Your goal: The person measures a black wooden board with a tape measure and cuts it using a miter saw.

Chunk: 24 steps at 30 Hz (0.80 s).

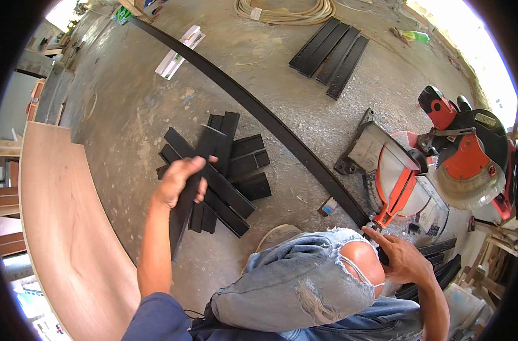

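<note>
My left hand is closed round a short black strip, held tilted over a loose pile of similar black strips on the floor. At my bent knee, my right hand has its index finger stretched toward the front of a red and grey mitre saw. Its other fingers curl round something dark, mostly hidden. A long black strip runs across the floor from the far left, its near end beside the saw's front and close to that finger.
Several black strips lie side by side farther back, below a coiled hose. A spirit level sits under the long strip. At the left stands a curved wooden panel. More black strips lie at my right.
</note>
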Available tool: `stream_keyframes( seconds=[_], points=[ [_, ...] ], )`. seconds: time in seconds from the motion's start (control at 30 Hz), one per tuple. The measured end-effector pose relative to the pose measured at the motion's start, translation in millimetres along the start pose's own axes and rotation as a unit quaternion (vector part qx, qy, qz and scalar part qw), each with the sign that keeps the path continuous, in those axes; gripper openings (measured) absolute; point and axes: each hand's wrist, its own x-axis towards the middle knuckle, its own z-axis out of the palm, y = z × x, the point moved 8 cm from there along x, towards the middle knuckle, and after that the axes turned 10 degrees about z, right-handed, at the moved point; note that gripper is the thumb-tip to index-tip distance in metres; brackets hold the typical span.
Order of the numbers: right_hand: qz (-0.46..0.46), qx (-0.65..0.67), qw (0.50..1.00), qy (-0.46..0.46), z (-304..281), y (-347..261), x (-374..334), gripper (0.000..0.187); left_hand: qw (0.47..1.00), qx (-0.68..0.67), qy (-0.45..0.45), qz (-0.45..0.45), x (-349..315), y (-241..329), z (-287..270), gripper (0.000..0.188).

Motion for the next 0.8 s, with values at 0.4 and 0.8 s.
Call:
stream_keyframes(
  seconds=[0.4, 0.8],
  points=[
    [0.050, 0.025, 0.998, 0.038, -9, 19, -12, 0.091, 0.817, 0.489, -0.291, -0.090, 32, -74, 97, 0.108],
    [0.041, 0.040, 0.997, 0.060, -7, 27, -12, 0.090, 0.919, 0.305, -0.195, -0.156, 56, -50, 73, 0.101]
  ],
)
